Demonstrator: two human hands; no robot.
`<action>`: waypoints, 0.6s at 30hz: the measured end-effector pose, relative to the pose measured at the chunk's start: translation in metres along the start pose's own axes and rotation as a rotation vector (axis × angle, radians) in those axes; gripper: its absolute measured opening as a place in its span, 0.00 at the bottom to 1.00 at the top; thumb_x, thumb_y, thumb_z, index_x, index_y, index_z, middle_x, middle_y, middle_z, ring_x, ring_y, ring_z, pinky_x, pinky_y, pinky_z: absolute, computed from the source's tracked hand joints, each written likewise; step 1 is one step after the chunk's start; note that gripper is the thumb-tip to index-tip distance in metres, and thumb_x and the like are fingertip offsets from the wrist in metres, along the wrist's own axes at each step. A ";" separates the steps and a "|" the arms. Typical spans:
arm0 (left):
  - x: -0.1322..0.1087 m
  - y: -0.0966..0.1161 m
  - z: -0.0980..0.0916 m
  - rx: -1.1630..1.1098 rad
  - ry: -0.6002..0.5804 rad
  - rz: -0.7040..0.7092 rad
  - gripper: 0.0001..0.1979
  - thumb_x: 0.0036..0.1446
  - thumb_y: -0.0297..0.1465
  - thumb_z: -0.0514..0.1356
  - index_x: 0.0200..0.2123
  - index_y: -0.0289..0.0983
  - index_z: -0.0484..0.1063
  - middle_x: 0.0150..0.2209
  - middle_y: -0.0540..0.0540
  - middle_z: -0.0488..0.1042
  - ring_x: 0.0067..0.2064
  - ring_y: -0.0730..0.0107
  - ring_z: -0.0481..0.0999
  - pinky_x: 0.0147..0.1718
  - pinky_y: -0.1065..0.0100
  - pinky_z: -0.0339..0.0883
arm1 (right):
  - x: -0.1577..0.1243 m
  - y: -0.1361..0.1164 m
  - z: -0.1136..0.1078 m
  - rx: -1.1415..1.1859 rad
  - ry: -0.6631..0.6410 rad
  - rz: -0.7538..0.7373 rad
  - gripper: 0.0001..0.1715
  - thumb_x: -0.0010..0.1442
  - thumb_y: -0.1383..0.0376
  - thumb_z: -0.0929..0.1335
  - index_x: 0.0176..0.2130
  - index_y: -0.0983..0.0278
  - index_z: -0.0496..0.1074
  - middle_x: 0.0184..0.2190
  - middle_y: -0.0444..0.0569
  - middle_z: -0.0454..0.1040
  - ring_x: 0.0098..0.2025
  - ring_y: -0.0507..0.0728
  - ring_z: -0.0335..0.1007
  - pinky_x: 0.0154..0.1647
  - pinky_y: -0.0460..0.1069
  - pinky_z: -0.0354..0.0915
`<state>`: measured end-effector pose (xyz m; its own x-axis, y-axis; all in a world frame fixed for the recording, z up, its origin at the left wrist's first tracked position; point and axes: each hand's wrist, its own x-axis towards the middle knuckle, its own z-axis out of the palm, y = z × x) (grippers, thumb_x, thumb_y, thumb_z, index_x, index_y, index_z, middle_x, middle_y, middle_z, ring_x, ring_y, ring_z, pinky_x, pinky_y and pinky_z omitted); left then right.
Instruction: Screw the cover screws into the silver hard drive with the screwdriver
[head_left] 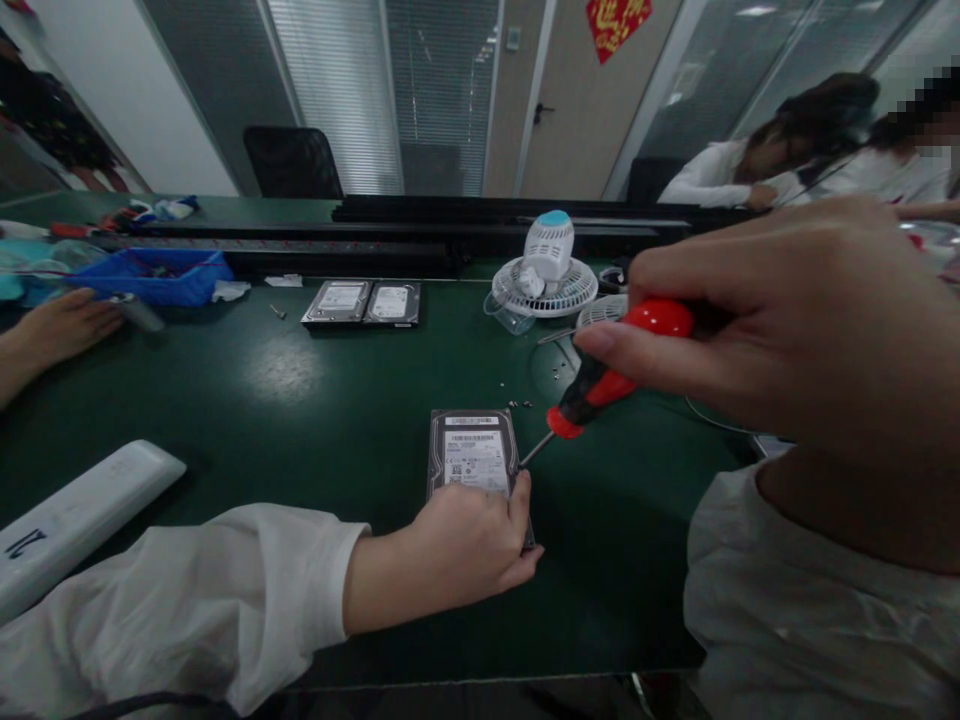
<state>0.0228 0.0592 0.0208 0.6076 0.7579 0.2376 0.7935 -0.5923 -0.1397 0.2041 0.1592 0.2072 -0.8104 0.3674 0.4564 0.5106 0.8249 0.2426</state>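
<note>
A hard drive (474,425) lies label up on the green table in front of me. My left hand (472,535) is closed over its near part, with the index finger at the right edge and the thumb at the near right corner. In my right hand (757,320) is a red and black screwdriver (592,385), gripped by its handle and tilted. The screwdriver's tip meets the drive's right edge, close to my left index finger. Several small screws (520,404) lie just beyond the drive's far right corner.
Two more hard drives (361,303) lie farther back. A white fan (547,270) stands behind the screwdriver. At left are a blue tray (161,275), another person's hand (64,330) and a long white device (90,520). Black rails (510,225) run across the back; people sit beyond at right.
</note>
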 end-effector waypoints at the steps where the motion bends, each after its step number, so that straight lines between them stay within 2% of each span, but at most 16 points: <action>1: 0.000 0.000 0.000 0.001 0.002 0.000 0.36 0.67 0.48 0.58 0.61 0.19 0.73 0.30 0.36 0.81 0.23 0.60 0.79 0.18 0.64 0.64 | 0.001 0.000 0.000 -0.004 -0.007 0.011 0.32 0.71 0.50 0.64 0.21 0.61 0.55 0.17 0.40 0.50 0.20 0.50 0.46 0.28 0.51 0.44; 3: 0.000 0.000 0.000 0.004 0.009 0.002 0.36 0.67 0.48 0.59 0.61 0.19 0.73 0.29 0.37 0.81 0.23 0.60 0.79 0.18 0.64 0.64 | 0.003 -0.001 0.002 0.037 -0.035 0.014 0.32 0.72 0.50 0.60 0.21 0.61 0.54 0.16 0.40 0.51 0.19 0.50 0.46 0.27 0.51 0.44; 5: -0.001 0.001 0.000 0.010 0.019 0.006 0.36 0.67 0.49 0.59 0.60 0.19 0.73 0.29 0.37 0.81 0.23 0.61 0.78 0.18 0.65 0.64 | 0.005 -0.002 0.005 0.112 -0.072 0.024 0.30 0.74 0.51 0.56 0.23 0.61 0.59 0.18 0.42 0.57 0.20 0.50 0.50 0.28 0.51 0.46; 9: -0.002 0.000 0.002 0.015 0.033 0.017 0.36 0.68 0.48 0.57 0.60 0.19 0.72 0.29 0.37 0.81 0.23 0.61 0.78 0.18 0.65 0.63 | 0.007 -0.005 0.006 0.259 -0.121 0.029 0.23 0.73 0.56 0.54 0.36 0.62 0.69 0.30 0.45 0.69 0.29 0.51 0.63 0.33 0.50 0.55; 11: -0.002 0.000 0.002 0.010 0.024 0.020 0.36 0.69 0.48 0.56 0.61 0.19 0.72 0.28 0.37 0.81 0.23 0.62 0.77 0.19 0.65 0.63 | 0.007 -0.007 0.003 0.323 -0.153 0.007 0.24 0.72 0.57 0.51 0.40 0.60 0.71 0.34 0.46 0.71 0.32 0.53 0.68 0.37 0.51 0.59; 14: -0.001 0.000 0.002 0.006 -0.012 0.014 0.36 0.69 0.48 0.56 0.61 0.19 0.71 0.28 0.37 0.81 0.23 0.62 0.77 0.19 0.66 0.64 | 0.006 -0.010 0.000 0.334 -0.166 0.010 0.22 0.71 0.58 0.53 0.40 0.60 0.72 0.29 0.44 0.70 0.28 0.53 0.67 0.34 0.52 0.59; 16: 0.000 0.000 0.002 0.014 -0.021 0.011 0.36 0.69 0.48 0.55 0.61 0.18 0.71 0.29 0.36 0.81 0.24 0.62 0.78 0.20 0.66 0.64 | 0.006 -0.010 0.000 0.278 -0.140 0.028 0.18 0.71 0.59 0.58 0.38 0.60 0.73 0.23 0.43 0.68 0.23 0.52 0.62 0.31 0.53 0.57; 18: 0.000 0.000 0.001 0.023 -0.018 0.009 0.37 0.69 0.49 0.55 0.61 0.19 0.71 0.29 0.36 0.81 0.23 0.62 0.77 0.20 0.66 0.64 | 0.005 -0.009 0.001 0.185 -0.109 0.037 0.20 0.70 0.56 0.62 0.32 0.60 0.73 0.18 0.43 0.63 0.21 0.53 0.56 0.29 0.54 0.53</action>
<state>0.0225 0.0595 0.0200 0.6153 0.7571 0.2193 0.7882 -0.5932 -0.1638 0.1950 0.1542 0.2068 -0.8236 0.4344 0.3647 0.4869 0.8713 0.0617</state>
